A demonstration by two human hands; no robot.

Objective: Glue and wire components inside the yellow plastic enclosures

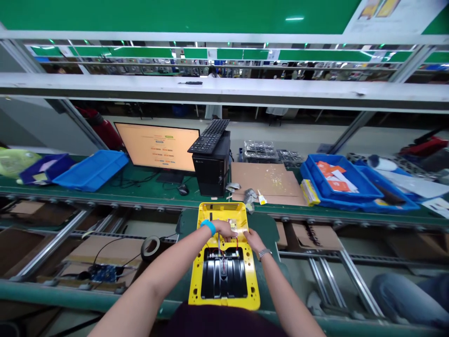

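Observation:
An opened yellow plastic housing (253, 274) lies before me, its two halves hinged apart and joined by thin wires. The near half holds a black ribbed insert (224, 278). My left hand (225, 229), with a blue wristband, reaches into the far half. Its fingers are closed by the wires and a small pale part (232, 223); what they pinch is hidden. On the right edge of that far half, my right hand (254, 241), with a metal watch, grips the wall with thumb and fingers.
Behind the housing stand a monitor (157, 146) and a black computer tower (210, 173) with a keyboard (211, 135) on top. A glue tube (262, 198) lies on cardboard (263, 182). Blue trays (91, 169) sit left and right. A tape roll (150, 247) is lower left.

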